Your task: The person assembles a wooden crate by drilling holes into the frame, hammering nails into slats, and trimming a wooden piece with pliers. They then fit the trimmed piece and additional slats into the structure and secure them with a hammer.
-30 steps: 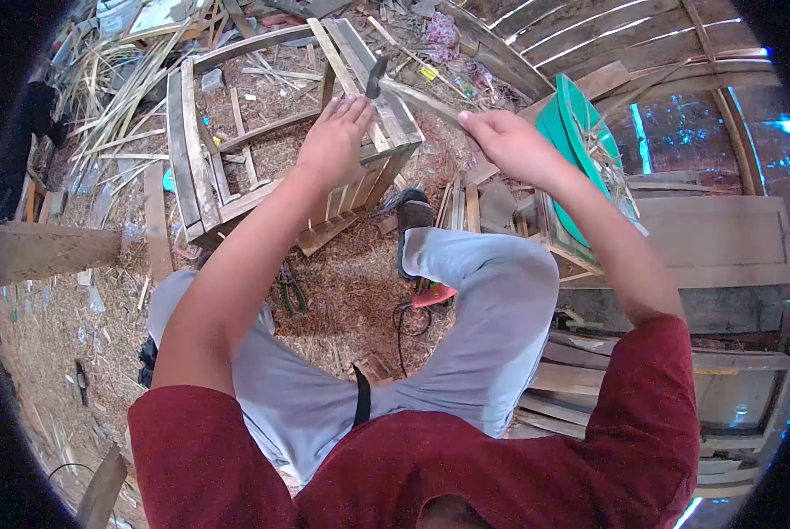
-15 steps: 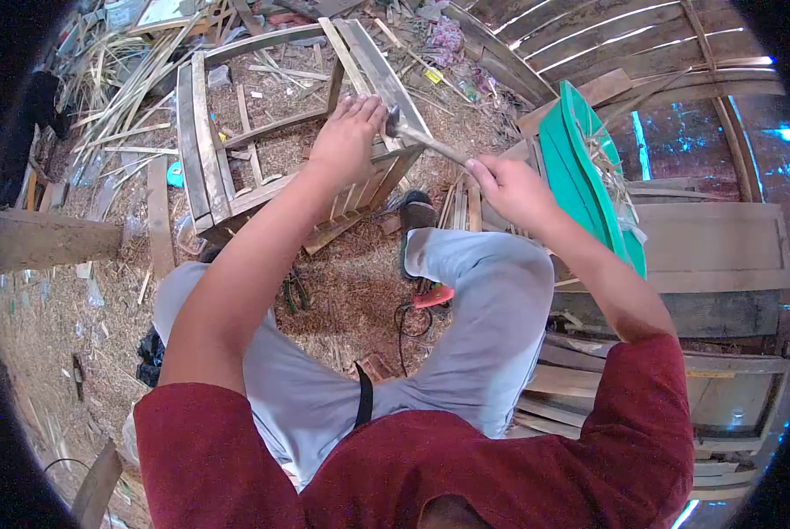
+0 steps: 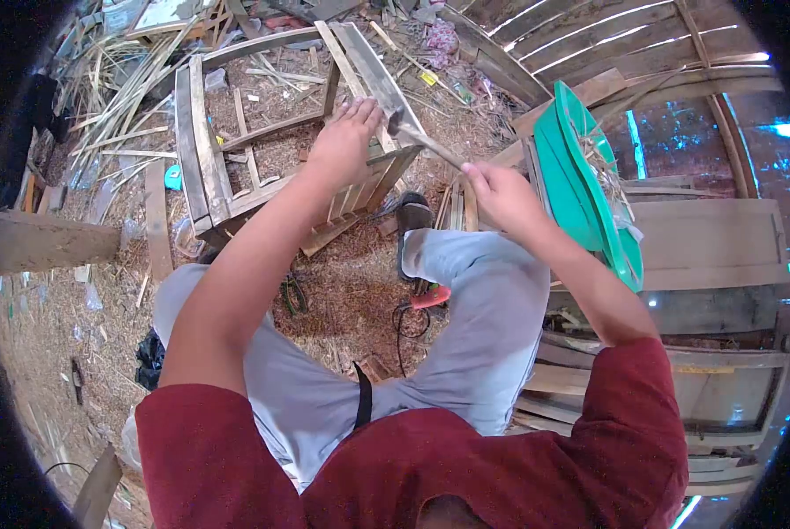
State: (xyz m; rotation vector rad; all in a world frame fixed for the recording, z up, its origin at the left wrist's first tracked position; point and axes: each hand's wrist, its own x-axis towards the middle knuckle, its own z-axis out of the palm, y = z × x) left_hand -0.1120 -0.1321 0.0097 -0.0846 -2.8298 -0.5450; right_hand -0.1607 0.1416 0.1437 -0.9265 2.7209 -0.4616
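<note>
Dark red cloth: the person's shirt [image 3: 395, 467] is filling the near edge, grey trousers [image 3: 474, 326] spreading beyond it. Between the legs, pliers [image 3: 295, 295] and a red tool [image 3: 430, 298] are lying on the sawdust-strewn floor [image 3: 346, 317]. Right hand [image 3: 498, 194] is gripping a hammer [image 3: 430, 145] by the handle end, fingers closed round it. Hammer head is sitting at the wooden frame's [image 3: 377, 70] near right corner, just beside the left hand [image 3: 346, 132]. That hand is lying over a top slat, fingers close together; cannot tell whether it is pinching anything. Frame is standing ahead of the knees. Green tub [image 3: 571, 172], holding scraps, is leaning to the right. Farther off, thin wood strips [image 3: 117, 97] are heaping up at left.
</note>
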